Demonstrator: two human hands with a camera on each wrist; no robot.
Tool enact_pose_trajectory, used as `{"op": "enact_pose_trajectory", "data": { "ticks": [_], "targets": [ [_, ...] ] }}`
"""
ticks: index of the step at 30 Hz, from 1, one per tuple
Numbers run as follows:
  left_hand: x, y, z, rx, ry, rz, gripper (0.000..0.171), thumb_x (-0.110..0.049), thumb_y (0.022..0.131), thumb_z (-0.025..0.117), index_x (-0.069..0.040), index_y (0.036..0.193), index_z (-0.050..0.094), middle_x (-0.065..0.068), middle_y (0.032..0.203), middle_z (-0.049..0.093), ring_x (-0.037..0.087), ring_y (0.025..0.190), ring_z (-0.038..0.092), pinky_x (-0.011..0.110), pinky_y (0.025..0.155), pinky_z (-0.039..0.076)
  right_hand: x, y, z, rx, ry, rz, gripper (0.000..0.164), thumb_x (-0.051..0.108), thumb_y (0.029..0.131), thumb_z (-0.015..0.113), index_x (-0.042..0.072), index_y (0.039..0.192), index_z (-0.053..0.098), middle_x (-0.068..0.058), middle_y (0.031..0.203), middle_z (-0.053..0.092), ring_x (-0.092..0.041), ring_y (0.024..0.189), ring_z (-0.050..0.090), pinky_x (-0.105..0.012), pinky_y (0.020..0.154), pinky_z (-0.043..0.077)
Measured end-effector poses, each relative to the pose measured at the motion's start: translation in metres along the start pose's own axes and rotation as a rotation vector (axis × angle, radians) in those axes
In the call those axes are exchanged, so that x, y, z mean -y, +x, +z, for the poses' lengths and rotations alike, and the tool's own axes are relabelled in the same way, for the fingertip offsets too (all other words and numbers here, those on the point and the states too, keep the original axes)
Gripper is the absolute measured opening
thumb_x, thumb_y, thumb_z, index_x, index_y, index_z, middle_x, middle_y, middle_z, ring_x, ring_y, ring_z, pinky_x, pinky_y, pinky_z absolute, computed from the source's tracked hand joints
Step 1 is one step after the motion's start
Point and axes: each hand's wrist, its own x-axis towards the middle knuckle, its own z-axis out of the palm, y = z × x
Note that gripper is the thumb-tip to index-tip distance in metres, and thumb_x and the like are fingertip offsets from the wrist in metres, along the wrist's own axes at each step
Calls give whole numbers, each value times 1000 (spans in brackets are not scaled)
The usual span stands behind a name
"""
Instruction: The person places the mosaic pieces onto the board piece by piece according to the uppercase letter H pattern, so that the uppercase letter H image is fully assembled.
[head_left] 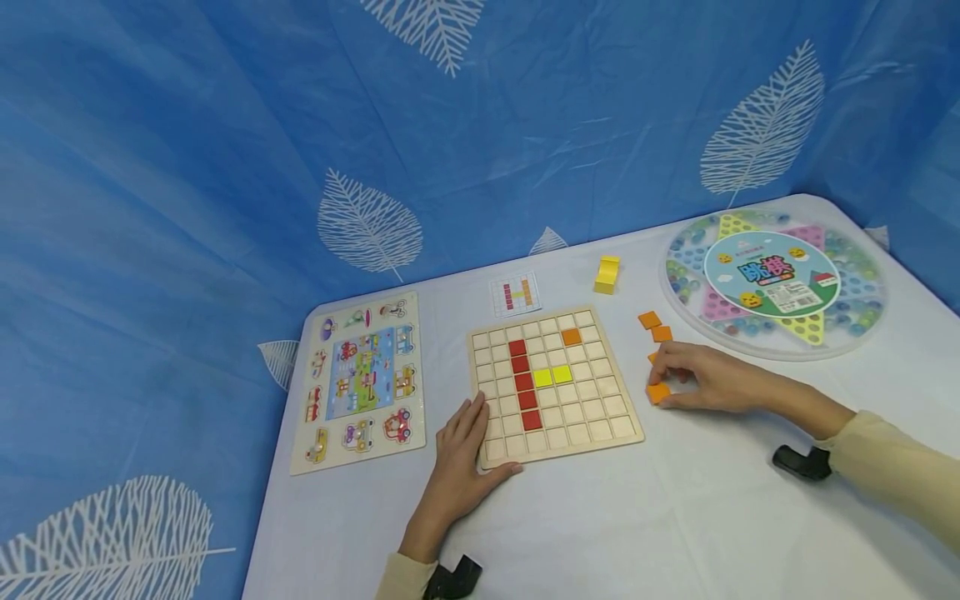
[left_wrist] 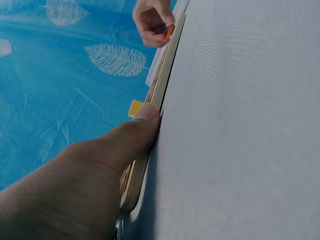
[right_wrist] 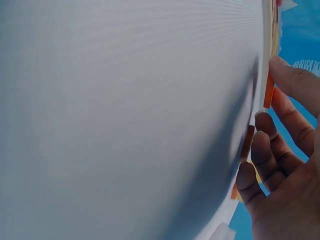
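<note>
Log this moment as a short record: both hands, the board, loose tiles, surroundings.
left hand: rests on the wooden grid board at its near-left corner
right hand: pinches an orange tile
placed: five red tiles, two yellow tiles, one orange square
loose: more orange tiles
behind board: pattern card, yellow block
sides: vehicle puzzle left, Chinese checkers set right

Card (head_left: 515, 294) behind board (head_left: 574, 413), loose tiles (head_left: 662, 333) right

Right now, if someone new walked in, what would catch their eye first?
Probably the big, colourful round game set at the far right of the table. Next, the wooden grid board left of it, where red tiles and yellow tiles stand out. Between them, the right hand pinches an orange tile.
</note>
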Motion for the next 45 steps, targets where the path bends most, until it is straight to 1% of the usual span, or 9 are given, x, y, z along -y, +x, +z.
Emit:
{"op": "enact_pose_trajectory", "data": {
  "ticks": [4, 9, 13, 16, 24, 31, 35, 40, 45],
  "targets": [
    [1, 0, -1, -3, 3, 4, 99, -50, 77, 79, -7, 153, 32, 3, 162, 26, 29, 149, 21, 54, 110, 25, 4, 14, 2, -35, -10, -8, 23, 21, 80, 82, 30, 94, 67, 16, 91, 54, -4, 78, 50, -20, 70, 47],
    [1, 0, -1, -3, -1, 1, 100, -50, 77, 79, -7, 153, 32, 4, 162, 26, 29, 149, 21, 54, 110, 25, 10, 37, 6, -98, -27, -26, 23, 17, 79, 82, 26, 95, 68, 15, 90, 56, -8, 73, 48, -21, 64, 43],
    [1, -1, 0, 7, 1, -5, 100, -51, 77, 78, -8, 153, 32, 3, 162, 26, 29, 149, 21, 54, 110, 25, 14, 56, 9, -146, -41, -43, 21, 17, 79, 82, 24, 95, 70, 13, 92, 60, -11, 76, 52, -26, 68, 45],
    [0, 0, 0, 12, 0, -8, 99, -52, 77, 78, -8, 153, 32, 3, 162, 26, 29, 149, 21, 54, 110, 25, 16, 67, 11, -164, -52, -49, 20, 18, 79, 82, 24, 94, 70, 12, 93, 61, -11, 81, 54, -29, 72, 47],
    [-1, 0, -1, 5, 0, -6, 99, -52, 77, 78, -8, 153, 33, 3, 162, 26, 29, 149, 21, 53, 109, 26, 16, 90, 17, -169, -66, -45, 18, 21, 80, 82, 19, 95, 72, 7, 92, 63, -10, 77, 52, -30, 70, 44],
    [-2, -1, -1, 7, -4, -11, 99, -53, 77, 78, -8, 153, 32, 3, 162, 25, 29, 149, 21, 53, 110, 25, 20, 105, 23, -112, -41, 30, 20, 25, 82, 80, 16, 98, 72, 5, 93, 63, -11, 83, 55, -33, 76, 47],
    [-2, -2, -2, 9, -16, -8, 99, -52, 77, 78, -8, 153, 32, 4, 162, 25, 29, 149, 21, 53, 110, 24, 21, 110, 26, -86, -38, 60, 22, 25, 81, 81, 14, 99, 72, 3, 92, 63, -13, 80, 52, -32, 73, 44],
    [-2, -1, -2, 13, -10, -11, 100, -52, 77, 78, -8, 153, 32, 3, 163, 25, 28, 149, 21, 53, 111, 25, 18, 112, 29, -85, -55, 72, 23, 25, 80, 82, 14, 98, 73, 3, 90, 63, -12, 77, 49, -30, 70, 41],
    [-2, -1, -2, 15, -4, -15, 100, -53, 77, 78, -8, 153, 32, 2, 163, 25, 28, 149, 21, 53, 110, 25, 15, 112, 29, -80, -58, 80, 23, 25, 81, 81, 14, 99, 73, 3, 91, 63, -13, 77, 48, -30, 70, 40]
  ]
}}
